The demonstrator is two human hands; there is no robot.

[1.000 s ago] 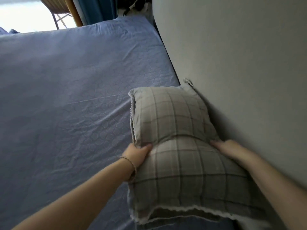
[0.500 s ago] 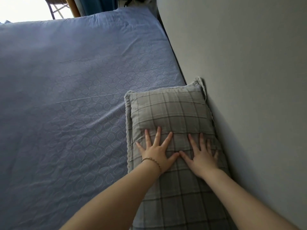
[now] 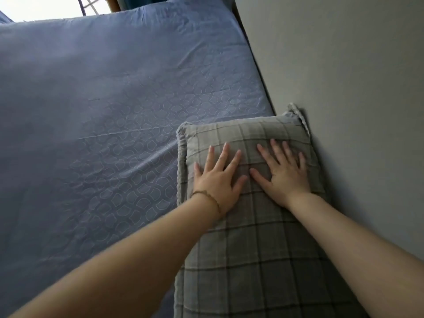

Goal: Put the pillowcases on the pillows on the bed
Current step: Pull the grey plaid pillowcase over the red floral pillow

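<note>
A pillow in a grey plaid pillowcase [image 3: 250, 249] lies flat on the bed's blue patterned sheet [image 3: 103, 138], its right side against the grey wall. My left hand [image 3: 218, 177], with a thin bracelet at the wrist, presses flat on the pillow's upper half with fingers spread. My right hand [image 3: 283, 175] presses flat beside it, nearer the wall, fingers also spread. The case's frilled edge shows along the pillow's left side and far corner. The pillow's near end runs out of the frame.
The grey wall [image 3: 344, 88] runs along the bed's right edge. At the far end of the bed stand a bright window, a metal frame [image 3: 89, 8] and dark blue curtains [image 3: 137, 0]. Wide bare sheet lies to the pillow's left.
A second ago both hands gripped the pillow's sides and held it up. The pillow now lies flat, and both hands have slid further up it with fingers spread.
</note>
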